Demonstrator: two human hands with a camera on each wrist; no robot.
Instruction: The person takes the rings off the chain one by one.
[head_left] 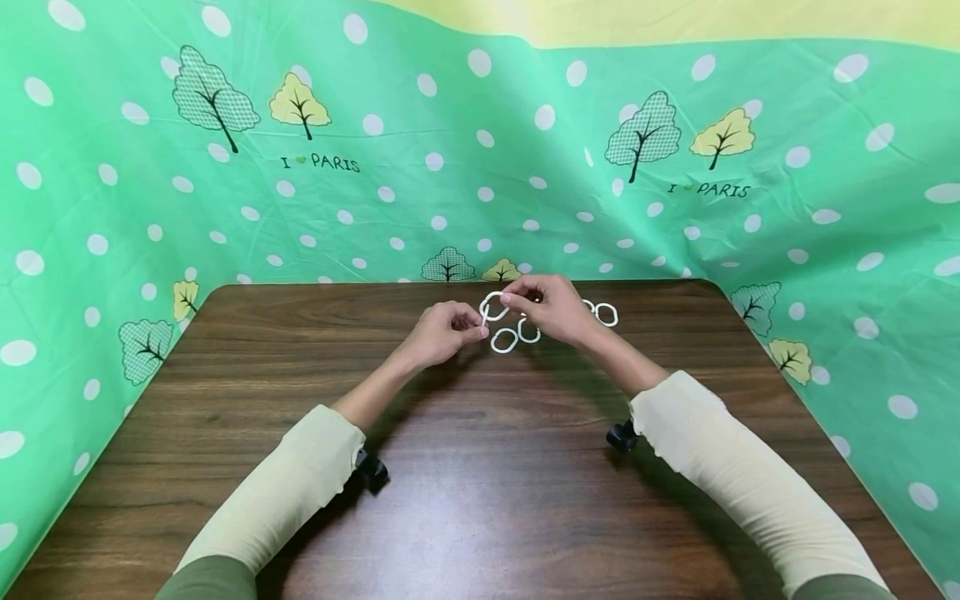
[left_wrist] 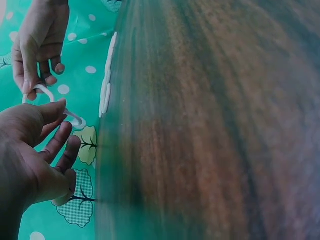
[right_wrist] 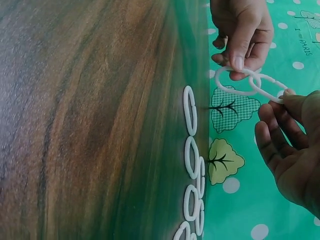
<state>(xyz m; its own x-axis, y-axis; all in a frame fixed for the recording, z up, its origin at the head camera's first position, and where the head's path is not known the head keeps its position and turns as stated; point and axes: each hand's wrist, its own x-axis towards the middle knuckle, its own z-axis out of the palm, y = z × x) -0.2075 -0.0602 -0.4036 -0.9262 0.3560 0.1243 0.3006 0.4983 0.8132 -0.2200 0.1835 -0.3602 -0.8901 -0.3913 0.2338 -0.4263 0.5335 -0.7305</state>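
Note:
Two white oval chain links are held above the far part of the table, hooked through each other. My left hand pinches one link between thumb and index finger. Thumb and fingertips of my right hand grip the other link, and its remaining fingers are spread in the right wrist view. In that view a small gap shows along the side of the right-hand link. Just below the hands, more white links lie flat on the wood.
Along the far side of the brown wooden table, several loose links lie close together, some partly hidden behind my right hand in the head view. A green dotted cloth hangs behind the table and at both sides.

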